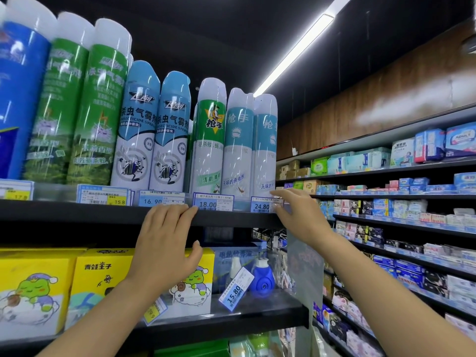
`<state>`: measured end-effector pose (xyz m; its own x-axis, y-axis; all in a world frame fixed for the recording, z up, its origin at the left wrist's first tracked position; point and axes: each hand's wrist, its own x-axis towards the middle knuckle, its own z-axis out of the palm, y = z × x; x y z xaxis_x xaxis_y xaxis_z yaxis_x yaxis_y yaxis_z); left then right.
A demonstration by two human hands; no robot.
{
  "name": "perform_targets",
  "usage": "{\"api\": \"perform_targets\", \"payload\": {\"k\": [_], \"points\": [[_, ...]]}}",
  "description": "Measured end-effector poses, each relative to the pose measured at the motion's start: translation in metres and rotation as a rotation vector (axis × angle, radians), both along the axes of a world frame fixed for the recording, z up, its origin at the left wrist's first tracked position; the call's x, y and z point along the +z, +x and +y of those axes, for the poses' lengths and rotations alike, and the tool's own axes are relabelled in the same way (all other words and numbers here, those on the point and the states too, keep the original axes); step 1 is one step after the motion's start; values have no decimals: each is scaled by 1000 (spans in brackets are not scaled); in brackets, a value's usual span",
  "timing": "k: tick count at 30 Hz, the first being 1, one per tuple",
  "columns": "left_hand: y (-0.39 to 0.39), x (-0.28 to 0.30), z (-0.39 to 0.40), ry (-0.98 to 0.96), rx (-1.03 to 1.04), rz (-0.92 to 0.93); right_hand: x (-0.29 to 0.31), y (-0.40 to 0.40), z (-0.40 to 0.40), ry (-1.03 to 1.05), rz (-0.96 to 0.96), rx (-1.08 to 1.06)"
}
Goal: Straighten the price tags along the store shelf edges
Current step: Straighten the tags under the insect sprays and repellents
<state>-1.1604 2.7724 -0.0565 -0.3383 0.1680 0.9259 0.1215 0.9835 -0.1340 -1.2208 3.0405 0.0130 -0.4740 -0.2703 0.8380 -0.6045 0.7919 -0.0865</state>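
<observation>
Price tags line the upper black shelf edge (pixel 77 212): 17.8 (pixel 16 193), 15.8 (pixel 104 195), 16.90 (pixel 161 198), 18.00 (pixel 213 202) and 24.80 (pixel 264 205). My left hand (pixel 164 235) rests flat on the edge, fingertips touching the 18.00 tag's left corner and just under the 16.90 tag. My right hand (pixel 296 215) sits at the shelf's right end, thumb and fingers around the 24.80 tag's right side. On the lower shelf a 15.80 tag (pixel 235 289) hangs tilted, and another tag (pixel 154 311) leans crookedly, partly behind my left forearm.
Insecticide spray cans (pixel 136 130) stand right behind the upper tags. Yellow frog boxes (pixel 33 287) and a blue plug-in device (pixel 262 274) fill the lower shelf. A clear divider panel (pixel 305 266) ends the shelf. Stocked shelves (pixel 399 202) line the aisle to the right.
</observation>
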Motion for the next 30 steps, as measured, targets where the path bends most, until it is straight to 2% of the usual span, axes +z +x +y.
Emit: {"api": "perform_targets", "payload": {"k": [7, 11, 17, 24, 30], "points": [[18, -20, -13, -37, -49, -121, -42, 46, -10, 6, 149, 108], [37, -53, -14, 17, -158, -153, -92, 58, -16, 39, 75, 175], [50, -114, -15, 59, -262, -292, -158, 54, -28, 83, -72, 143], [43, -145, -5, -37, -256, -390, -194, 48, -36, 79, -136, 61], [25, -162, 0, 22, -277, -346, -220, 51, -38, 63, -119, 25]]}}
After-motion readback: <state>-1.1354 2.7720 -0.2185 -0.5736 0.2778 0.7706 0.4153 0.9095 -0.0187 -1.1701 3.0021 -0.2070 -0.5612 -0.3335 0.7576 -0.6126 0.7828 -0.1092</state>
